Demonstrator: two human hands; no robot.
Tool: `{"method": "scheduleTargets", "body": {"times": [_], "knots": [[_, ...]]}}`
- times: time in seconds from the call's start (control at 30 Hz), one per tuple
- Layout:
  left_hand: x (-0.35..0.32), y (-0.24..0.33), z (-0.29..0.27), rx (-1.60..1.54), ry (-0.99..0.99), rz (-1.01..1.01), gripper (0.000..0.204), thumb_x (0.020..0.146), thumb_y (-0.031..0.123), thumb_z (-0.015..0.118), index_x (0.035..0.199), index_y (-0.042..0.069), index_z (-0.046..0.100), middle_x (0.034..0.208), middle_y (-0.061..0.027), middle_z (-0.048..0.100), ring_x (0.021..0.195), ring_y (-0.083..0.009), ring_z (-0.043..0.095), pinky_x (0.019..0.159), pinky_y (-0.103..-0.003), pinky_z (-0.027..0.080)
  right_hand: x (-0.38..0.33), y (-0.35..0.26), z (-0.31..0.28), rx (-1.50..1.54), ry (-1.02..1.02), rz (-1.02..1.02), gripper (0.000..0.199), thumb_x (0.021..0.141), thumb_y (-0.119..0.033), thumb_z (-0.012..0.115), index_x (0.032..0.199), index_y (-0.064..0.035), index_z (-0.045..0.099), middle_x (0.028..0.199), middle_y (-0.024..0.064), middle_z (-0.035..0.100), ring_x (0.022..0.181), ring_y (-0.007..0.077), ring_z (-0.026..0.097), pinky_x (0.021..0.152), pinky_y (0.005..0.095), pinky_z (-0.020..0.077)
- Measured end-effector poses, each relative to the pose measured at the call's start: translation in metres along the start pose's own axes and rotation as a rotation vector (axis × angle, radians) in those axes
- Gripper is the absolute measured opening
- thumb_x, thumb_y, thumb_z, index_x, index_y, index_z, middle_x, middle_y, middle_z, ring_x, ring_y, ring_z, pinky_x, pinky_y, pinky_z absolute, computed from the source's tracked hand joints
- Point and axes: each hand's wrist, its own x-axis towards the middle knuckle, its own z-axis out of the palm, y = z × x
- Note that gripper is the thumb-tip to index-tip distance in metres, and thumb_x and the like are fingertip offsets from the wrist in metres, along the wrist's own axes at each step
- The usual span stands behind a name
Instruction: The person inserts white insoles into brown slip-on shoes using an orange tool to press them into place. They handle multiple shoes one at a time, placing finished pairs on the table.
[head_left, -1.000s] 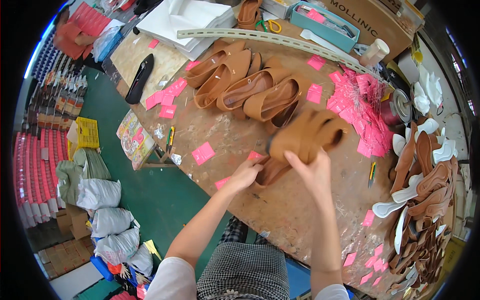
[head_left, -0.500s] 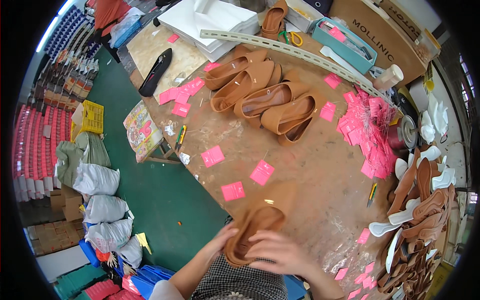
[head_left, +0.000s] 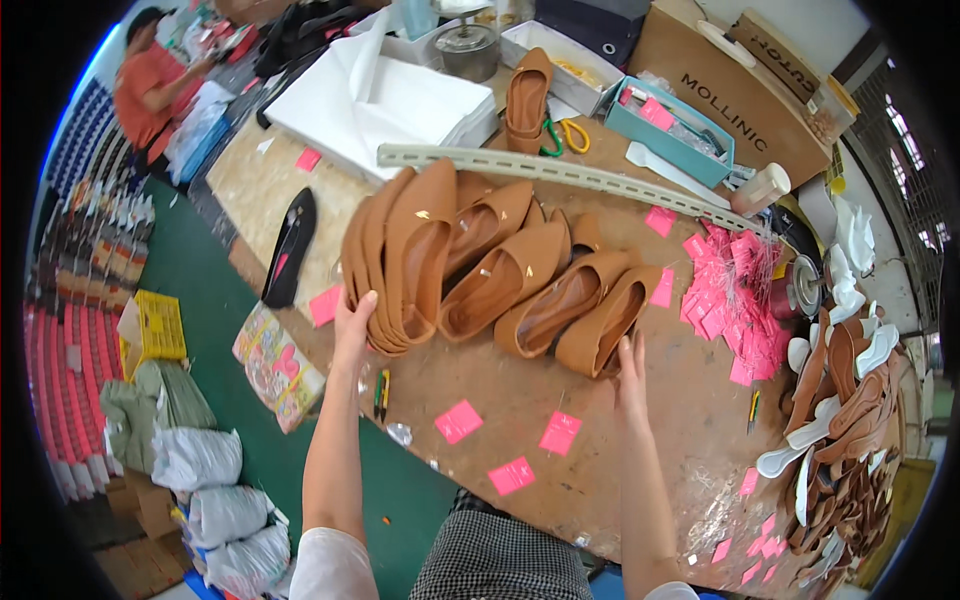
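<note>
Pointed brown flat shoes stand in a row on the work table. At its left end my left hand (head_left: 353, 325) is closed round the heel end of several nested brown flat shoes (head_left: 412, 255), toes pointing away from me. My right hand (head_left: 630, 375) has its fingers stretched out, touching the heel of the rightmost brown flat shoe (head_left: 607, 325). Between my hands lie more brown flats (head_left: 508, 278), leaning against each other. Pink tags (head_left: 460, 422) lie on the near tabletop, below the row.
A slotted metal bar (head_left: 570, 172) crosses behind the shoes. Beyond it are white paper sheets (head_left: 400, 100), scissors (head_left: 575, 137) and a teal box (head_left: 670, 145). A black flat shoe (head_left: 292, 245) lies left. Piled pink tags (head_left: 735, 290) and brown insoles (head_left: 840, 440) occupy the right. Another person (head_left: 150, 85) is far left.
The brown shoes held at my lap are now at the left end of the row. Both hands have reached forward, the right to the row's right end. The view has shifted.
</note>
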Motion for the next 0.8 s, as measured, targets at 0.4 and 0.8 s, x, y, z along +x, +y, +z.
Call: {"method": "scheduleTargets", "body": {"times": [0.4, 0.8], "knots": [[0.002, -0.024, 0.122, -0.234, -0.244, -0.282, 0.067, 0.088, 0.012, 0.07, 0.147, 0.0, 0.04, 0.136, -0.0114, 0.057, 0.122, -0.0194, 0.056, 0.104, -0.034, 0.044, 0.011, 0.015, 0.006, -0.026, 0.069, -0.186, 0.076, 0.097, -0.006, 0.059, 0.159, -0.005, 0.015, 0.162, 0.0118, 0.025, 0.147, 0.0225, 0.03, 0.115, 0.0321, 0.033], [-0.076, -0.004, 0.054, -0.289, 0.081, -0.247, 0.064, 0.09, 0.013, 0.064, 0.147, 0.001, 0.037, 0.139, -0.0129, 0.052, 0.126, -0.0248, 0.052, 0.108, -0.036, 0.04, 0.012, -0.016, 0.0, -0.156, 0.078, -0.046, 0.066, 0.101, -0.011, 0.056, 0.158, -0.0061, 0.022, 0.162, 0.0098, 0.028, 0.147, 0.0207, 0.031, 0.118, 0.0331, 0.0291]]}}
